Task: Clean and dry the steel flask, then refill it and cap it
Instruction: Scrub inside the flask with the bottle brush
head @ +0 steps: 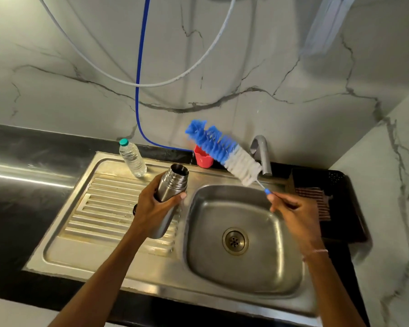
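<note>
My left hand (155,205) grips the steel flask (172,184) round its middle, above the drainboard beside the sink basin. The flask is uncapped, its open mouth tilted up and to the right. My right hand (291,208) pinches the thin handle of a bottle brush (222,152). The brush has blue and white bristles and points up and left, over the basin's back edge, apart from the flask. A dark round object (134,209), possibly the cap, peeks out behind my left wrist on the drainboard.
A steel sink (243,237) with a drain lies below my right hand, and a tap (261,153) stands behind it. A plastic water bottle (132,158) stands on the drainboard (99,208). A red cup (203,158) sits at the back. A black tray with a cloth (316,201) is on the right.
</note>
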Motion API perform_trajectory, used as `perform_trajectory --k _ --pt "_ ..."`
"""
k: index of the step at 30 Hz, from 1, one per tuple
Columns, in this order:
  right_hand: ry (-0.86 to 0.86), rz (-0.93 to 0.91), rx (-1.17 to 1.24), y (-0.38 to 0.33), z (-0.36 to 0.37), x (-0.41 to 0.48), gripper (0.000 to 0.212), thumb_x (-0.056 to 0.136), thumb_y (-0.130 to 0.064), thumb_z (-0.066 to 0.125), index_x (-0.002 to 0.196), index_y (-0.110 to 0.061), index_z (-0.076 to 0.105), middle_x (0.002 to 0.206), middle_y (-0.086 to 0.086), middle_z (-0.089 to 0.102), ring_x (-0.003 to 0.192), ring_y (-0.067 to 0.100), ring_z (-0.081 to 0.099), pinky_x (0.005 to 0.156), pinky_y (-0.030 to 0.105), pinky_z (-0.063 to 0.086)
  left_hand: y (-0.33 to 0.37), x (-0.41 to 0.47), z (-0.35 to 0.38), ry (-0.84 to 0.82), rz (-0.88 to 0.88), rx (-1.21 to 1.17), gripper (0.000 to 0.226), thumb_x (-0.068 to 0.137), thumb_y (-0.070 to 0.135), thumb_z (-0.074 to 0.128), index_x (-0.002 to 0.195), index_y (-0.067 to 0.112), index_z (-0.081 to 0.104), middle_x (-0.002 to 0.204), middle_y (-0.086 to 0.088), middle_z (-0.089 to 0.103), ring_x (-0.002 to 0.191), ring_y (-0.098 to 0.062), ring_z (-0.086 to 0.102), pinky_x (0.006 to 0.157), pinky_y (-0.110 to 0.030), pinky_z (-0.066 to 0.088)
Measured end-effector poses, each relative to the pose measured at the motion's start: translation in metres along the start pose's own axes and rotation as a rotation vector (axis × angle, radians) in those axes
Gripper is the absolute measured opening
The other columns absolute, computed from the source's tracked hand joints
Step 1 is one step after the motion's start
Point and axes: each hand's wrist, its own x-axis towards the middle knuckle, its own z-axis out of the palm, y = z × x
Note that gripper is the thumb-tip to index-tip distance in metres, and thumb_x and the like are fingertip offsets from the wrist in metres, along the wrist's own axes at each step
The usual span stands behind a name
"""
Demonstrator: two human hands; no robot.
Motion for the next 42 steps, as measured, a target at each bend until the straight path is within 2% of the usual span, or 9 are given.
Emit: perform_trajectory --k 4,7,13,16,19,23,32,37,42 --pt "-0.065 -0.084 -0.013 -0.006 -0.029 -0.016 0.016 0.084 -0.007 0.077 0.095 -0.018 0.079 0.052 -0.008 0.063 0.041 -0.002 0.049 0.047 0.005 0.035 0.002 0.014 -0.003 -0.037 -0.022 -0.031 0.069 0.067 0.046 0.091 0.127 0.026 0.062 0.106 0.006 0.074 0.089 -0.017 0.074 0.073 -0.033 0.063" --pt "-0.123 -0.126 -0.089 -0.009 -0.04 -0.02 0.017 0.083 -0.006 0.078 0.098 -0.014 0.08 0.049 -0.011 0.06 0.042 0.001 0.051 0.048 0.007 0.038 0.002 0.019 -0.003 -0.047 0.006 0.009 0.069 0.07 0.037 0.091 0.13 0.019 0.062 0.109 0.005 0.074 0.094 -0.011 0.072 0.074 -0.024 0.058" --pt "-0.178 -0.19 -0.186 -0.018 -0.062 -0.011 0.013 0.079 -0.036 0.078 0.091 -0.032 0.082 0.059 0.006 0.069 0.05 0.036 0.063 0.045 0.045 0.052 -0.001 0.022 -0.017 -0.155 0.068 0.131 0.076 0.069 0.032 0.091 0.136 0.024 0.057 0.111 0.02 0.072 0.103 0.002 0.067 0.08 -0.01 0.052" --pt "-0.242 -0.268 -0.367 -0.034 -0.076 -0.003 0.024 0.077 -0.042 0.075 0.091 -0.023 0.082 0.065 -0.008 0.071 0.059 0.01 0.067 0.062 0.032 0.058 -0.003 0.023 -0.031 -0.249 0.113 0.258 0.082 0.063 0.046 0.091 0.136 0.029 0.057 0.114 0.021 0.07 0.107 0.002 0.066 0.085 -0.012 0.054" --pt "-0.288 -0.401 -0.628 -0.059 -0.087 0.006 0.026 0.08 -0.043 0.074 0.098 -0.027 0.082 0.068 -0.017 0.067 0.071 0.002 0.062 0.062 0.005 0.043 -0.003 0.023 -0.042 -0.364 0.168 0.347 0.086 0.061 0.057 0.091 0.135 0.03 0.057 0.113 0.03 0.068 0.107 0.005 0.065 0.088 -0.009 0.052" --pt "-0.308 -0.621 -0.858 -0.104 -0.087 0.018 0.034 0.082 -0.057 0.06 0.098 -0.034 0.081 0.07 -0.011 0.07 0.057 0.01 0.057 0.052 0.014 0.032 -0.006 0.024 -0.044 -0.431 0.202 0.381 0.089 0.06 0.061 0.087 0.137 0.026 0.06 0.116 0.022 0.07 0.105 0.001 0.068 0.086 -0.012 0.054" --pt "-0.47 -0.961 -1.23 -0.129 -0.023 0.023 0.019 0.096 -0.034 0.056 0.085 -0.028 0.071 0.065 -0.007 0.052 0.053 0.017 0.046 0.054 0.029 0.04 -0.001 0.001 0.001 -0.384 0.252 0.249 0.081 0.059 0.032 0.1 0.131 0.032 0.064 0.116 0.021 0.073 0.105 -0.005 0.07 0.091 -0.02 0.054" --pt "-0.585 -0.658 -1.168 -0.119 0.001 0.001 0.03 0.103 -0.04 0.047 0.077 -0.025 0.052 0.07 -0.004 0.047 0.068 0.023 0.057 0.064 0.032 0.043 0.005 -0.007 0.011 -0.385 0.26 0.276 0.082 0.059 0.054 0.094 0.132 0.035 0.063 0.116 0.019 0.072 0.105 -0.006 0.07 0.09 -0.029 0.057" --pt "-0.749 -0.404 -0.986 -0.104 0.027 -0.006 0.03 0.102 -0.032 0.051 0.086 -0.016 0.07 0.072 -0.002 0.06 0.066 0.015 0.057 0.064 0.034 0.045 0.015 -0.009 0.02 -0.384 0.333 0.415 0.082 0.06 0.071 0.083 0.131 0.039 0.06 0.114 0.025 0.068 0.099 0.002 0.065 0.085 -0.027 0.053"
